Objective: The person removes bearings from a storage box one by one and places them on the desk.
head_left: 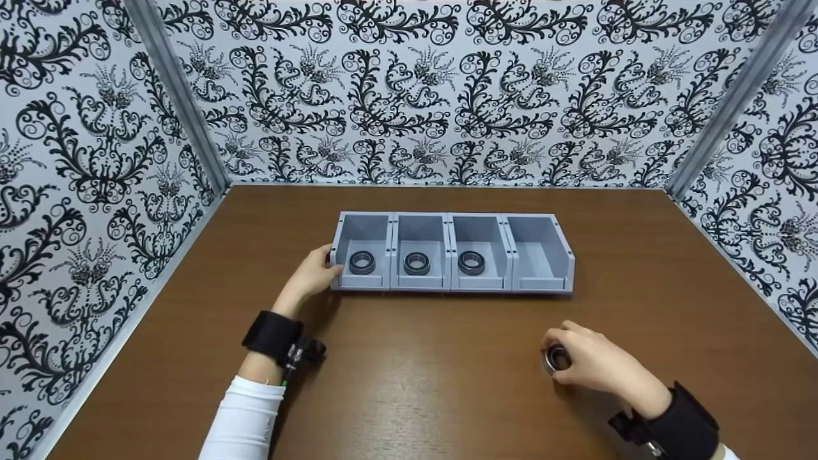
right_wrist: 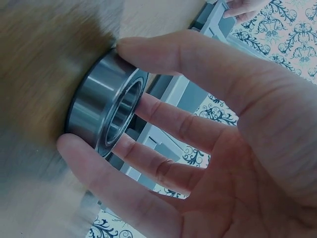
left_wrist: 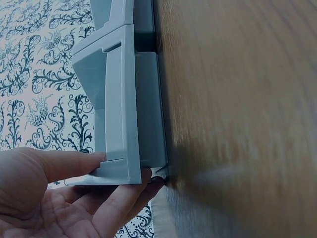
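A grey row of joined open-front bins (head_left: 418, 283) sits on the table. My left hand (head_left: 312, 275) grips its left end wall; in the left wrist view the thumb (left_wrist: 74, 166) lies on the near corner and the other fingers curl beneath and outside. At the right, in front of the row, my right hand (head_left: 597, 358) holds a steel ball bearing (right_wrist: 96, 106) by its rim between thumb and fingers. Whether that bearing touches the table cannot be told. One bearing each lies in the left bin (head_left: 362, 271), second bin (head_left: 416, 271) and third bin (head_left: 471, 271); the rightmost bin (head_left: 537, 259) holds none.
The brown wooden table (head_left: 396, 370) runs back to a patterned wall (head_left: 415, 96). Side panels (head_left: 77, 160) and grey metal posts (head_left: 182, 96) bound it left and right. Both wrists wear black straps (head_left: 271, 335) with small cameras.
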Motion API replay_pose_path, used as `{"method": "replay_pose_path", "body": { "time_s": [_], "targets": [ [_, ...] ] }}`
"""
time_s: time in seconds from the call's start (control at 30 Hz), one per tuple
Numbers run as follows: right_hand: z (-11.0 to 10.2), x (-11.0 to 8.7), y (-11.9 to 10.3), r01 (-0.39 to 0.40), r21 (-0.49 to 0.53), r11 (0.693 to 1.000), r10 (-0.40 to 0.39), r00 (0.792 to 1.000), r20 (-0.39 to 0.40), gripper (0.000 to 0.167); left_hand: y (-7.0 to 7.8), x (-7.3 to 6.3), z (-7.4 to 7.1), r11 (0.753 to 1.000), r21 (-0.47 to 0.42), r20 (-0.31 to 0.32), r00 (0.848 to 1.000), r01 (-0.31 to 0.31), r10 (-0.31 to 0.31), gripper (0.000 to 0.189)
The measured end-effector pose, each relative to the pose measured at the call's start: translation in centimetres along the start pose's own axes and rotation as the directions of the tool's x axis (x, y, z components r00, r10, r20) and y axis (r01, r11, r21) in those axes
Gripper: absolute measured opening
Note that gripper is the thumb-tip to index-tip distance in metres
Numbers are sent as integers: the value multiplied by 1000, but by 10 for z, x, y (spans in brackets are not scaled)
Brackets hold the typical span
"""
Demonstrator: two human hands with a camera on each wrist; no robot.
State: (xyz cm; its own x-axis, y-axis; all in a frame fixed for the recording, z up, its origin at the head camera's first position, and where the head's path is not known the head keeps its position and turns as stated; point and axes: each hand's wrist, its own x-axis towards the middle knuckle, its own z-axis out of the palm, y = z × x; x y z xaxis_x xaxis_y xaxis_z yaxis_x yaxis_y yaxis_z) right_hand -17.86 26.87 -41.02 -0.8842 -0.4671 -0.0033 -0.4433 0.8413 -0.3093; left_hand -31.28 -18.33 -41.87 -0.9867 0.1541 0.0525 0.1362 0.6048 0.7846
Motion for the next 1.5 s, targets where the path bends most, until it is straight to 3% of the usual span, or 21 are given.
{"method": "replay_pose_path", "body": {
  "time_s": [1.2,1.5],
  "targets": [
    [0,-3,-3,-10,2,1000,10,1000,10,33,0,-2,-1,1000,2,4,1000,-9,9,43],
    [-3,-5,-5,-24,3,1000,24,1000,5,34,2,-2,0,996,-79,32,999,36,-34,45]
  ]
}}
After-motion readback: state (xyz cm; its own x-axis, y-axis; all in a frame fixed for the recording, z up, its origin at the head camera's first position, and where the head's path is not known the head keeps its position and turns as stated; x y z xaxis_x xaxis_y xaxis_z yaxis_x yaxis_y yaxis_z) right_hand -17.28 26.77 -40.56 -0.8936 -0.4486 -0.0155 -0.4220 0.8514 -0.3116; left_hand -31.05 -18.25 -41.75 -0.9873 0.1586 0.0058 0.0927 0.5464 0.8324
